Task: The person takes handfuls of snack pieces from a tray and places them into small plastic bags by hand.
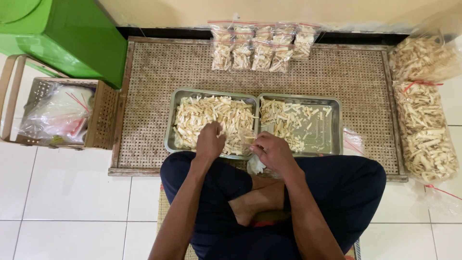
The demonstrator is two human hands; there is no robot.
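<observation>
two hands work over two steel trays of pale snack sticks on a woven mat.

left hand (pixel 210 140) digs into the full left tray (pixel 169 130), its grip curled on sticks (pixel 226 115); right hand (pixel 273 151) pinches a small clear bag (pixel 251 137) open at the trays' seam. best keep the bag mouth low and close. beyond, the half-empty right tray (pixel 332 135), filled packets (pixel 262 45) at the wall, bulk sacks (pixel 426 130) right, basket (pixel 103 113) left; nothing blocks.
</observation>
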